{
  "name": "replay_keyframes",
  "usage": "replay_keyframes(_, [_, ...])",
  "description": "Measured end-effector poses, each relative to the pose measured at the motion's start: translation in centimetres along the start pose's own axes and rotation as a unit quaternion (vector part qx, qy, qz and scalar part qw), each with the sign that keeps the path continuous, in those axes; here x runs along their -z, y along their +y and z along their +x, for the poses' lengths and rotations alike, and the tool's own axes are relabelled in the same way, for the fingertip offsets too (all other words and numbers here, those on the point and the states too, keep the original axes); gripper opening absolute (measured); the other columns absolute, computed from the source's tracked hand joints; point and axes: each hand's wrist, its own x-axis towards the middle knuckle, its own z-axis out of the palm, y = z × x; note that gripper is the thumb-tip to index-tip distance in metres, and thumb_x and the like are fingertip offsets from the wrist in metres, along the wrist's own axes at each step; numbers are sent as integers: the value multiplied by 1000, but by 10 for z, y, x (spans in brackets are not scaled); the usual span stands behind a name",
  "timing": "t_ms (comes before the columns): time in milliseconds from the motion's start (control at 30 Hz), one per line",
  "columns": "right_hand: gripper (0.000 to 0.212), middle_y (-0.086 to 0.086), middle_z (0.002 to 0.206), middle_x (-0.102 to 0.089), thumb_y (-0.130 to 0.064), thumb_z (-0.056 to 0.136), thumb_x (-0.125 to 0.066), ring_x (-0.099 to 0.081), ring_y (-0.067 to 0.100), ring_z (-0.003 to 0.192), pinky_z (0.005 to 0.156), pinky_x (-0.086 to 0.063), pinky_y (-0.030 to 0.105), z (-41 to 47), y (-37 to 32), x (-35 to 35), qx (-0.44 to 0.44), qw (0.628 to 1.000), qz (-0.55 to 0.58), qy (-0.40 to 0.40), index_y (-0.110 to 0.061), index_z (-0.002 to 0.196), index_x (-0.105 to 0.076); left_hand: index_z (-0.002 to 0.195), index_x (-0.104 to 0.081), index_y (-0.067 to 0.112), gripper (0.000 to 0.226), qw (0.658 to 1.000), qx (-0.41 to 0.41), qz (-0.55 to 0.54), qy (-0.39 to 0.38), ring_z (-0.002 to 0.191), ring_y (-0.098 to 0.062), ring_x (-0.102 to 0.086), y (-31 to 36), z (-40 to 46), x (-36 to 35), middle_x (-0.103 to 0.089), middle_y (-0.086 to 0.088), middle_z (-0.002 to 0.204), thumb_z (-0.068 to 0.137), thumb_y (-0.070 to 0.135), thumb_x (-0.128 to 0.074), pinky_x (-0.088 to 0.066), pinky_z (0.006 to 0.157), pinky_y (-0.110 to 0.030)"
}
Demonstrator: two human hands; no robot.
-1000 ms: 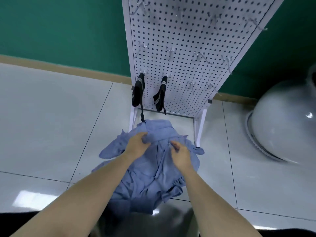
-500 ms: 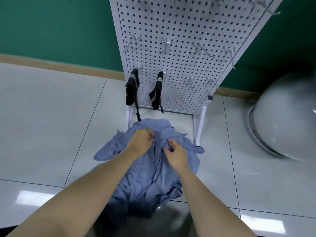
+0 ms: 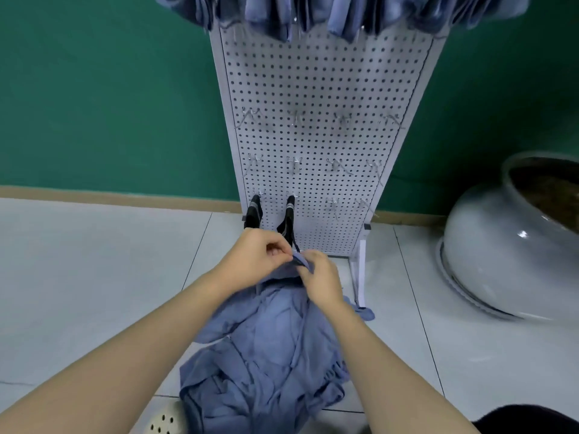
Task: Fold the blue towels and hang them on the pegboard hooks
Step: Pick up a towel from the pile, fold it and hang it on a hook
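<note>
A heap of crumpled blue towels (image 3: 269, 355) lies on the tiled floor in front of the white pegboard (image 3: 316, 89). My left hand (image 3: 253, 258) and my right hand (image 3: 319, 280) sit close together, both pinching the top edge of one blue towel (image 3: 299, 261) and holding it up above the heap. Several folded blue towels (image 3: 338, 10) hang along the top row of the pegboard. Bare metal hooks (image 3: 294, 115) stick out of the middle rows.
Two black striped cloths (image 3: 253, 211) hang on the lowest hooks at the left. A large pale ceramic jar (image 3: 501, 242) stands on the floor at the right. The green wall is behind. A white clog (image 3: 163, 418) shows at the bottom edge.
Both hands have risen with the towel's edge and come closer together. The view has tilted up, so the hung towels at the board's top are in sight.
</note>
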Motion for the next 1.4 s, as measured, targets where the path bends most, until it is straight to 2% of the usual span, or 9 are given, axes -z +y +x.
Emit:
replay_keyframes(100, [39, -18, 65, -55, -8, 96, -59, -51, -1, 64, 62, -38, 23, -4, -45, 31, 37, 998, 45, 26, -39, 75, -57, 77, -74, 20, 20, 998, 11, -33, 50, 60, 0, -55, 32, -5, 30, -69, 5, 70, 84, 2, -79, -44, 65, -11])
replay_keyframes(200, [30, -11, 66, -57, -12, 99, -56, -47, 4, 60, 58, -37, 25, -7, -97, 67, 79, 995, 61, 21, -32, 78, -61, 95, -71, 20, 24, 988, 17, -102, 112, 66, -7, -52, 49, -8, 60, -65, 0, 79, 83, 3, -82, -47, 68, -18])
replay_keyframes(333, [22, -5, 72, -60, -11, 99, -51, -47, 11, 65, 64, -41, 33, -13, -165, 117, 141, 986, 82, 19, -24, 86, -64, 134, -54, 33, 71, 996, 22, -64, 63, 104, 5, -59, 61, -19, 86, -61, 18, 119, 75, 28, -92, -43, 84, -6])
replay_keyframes(433, [34, -19, 67, -56, -6, 99, -51, -46, 2, 65, 64, -40, 23, -24, -212, 154, 207, 971, 110, 38, -33, 82, -61, 127, -57, 38, 61, 996, 26, -85, -5, 111, 9, -60, 77, -32, 86, -66, 23, 123, 76, 34, -91, -46, 89, -13])
replay_keyframes(600, [23, -6, 66, -48, -3, 98, -52, -37, 6, 63, 59, -33, 25, -35, -264, 189, 273, 955, 103, 56, -11, 77, -56, 113, -66, 21, 27, 981, 15, -195, -6, 76, 3, -66, 106, -44, 73, -74, 23, 88, 89, 16, -80, -50, 65, -15])
replay_keyframes(833, [23, 18, 73, -53, -12, 101, -53, -39, 11, 68, 63, -33, 32, -31, -281, 205, 304, 942, 80, 120, 2, 82, -55, 125, -68, 17, 39, 963, 56, -254, -70, 109, -11, -72, 121, -56, 70, -77, 5, 117, 88, 16, -81, -57, 94, -28])
replay_keyframes(1200, [43, -10, 59, -40, -13, 100, -56, -33, 3, 52, 51, -27, 18, 5, -215, 198, 160, 981, 19, 106, -28, 63, -41, 111, -76, 13, 19, 960, 144, -209, -115, 104, -21, -75, 103, -63, 80, -79, -3, 108, 94, 21, -75, -56, 101, -45])
replay_keyframes(1300, [14, -4, 74, -54, -20, 99, -60, -44, 7, 64, 55, -34, 18, 9, -182, 185, 85, 994, 16, 73, -16, 86, -57, 112, -77, 12, 27, 955, 163, -240, -68, 109, -26, -73, 95, -60, 86, -79, -5, 110, 87, 23, -80, -54, 104, -50])
replay_keyframes(1400, [25, 2, 88, -63, -35, 98, -64, -54, 19, 68, 54, -40, 27, 4, -152, 173, -14, 1000, 6, 15, -15, 113, -61, 110, -77, 7, 20, 943, 191, -271, -30, 109, -30, -73, 91, -55, 90, -79, -9, 107, 91, 14, -76, -56, 102, -45])
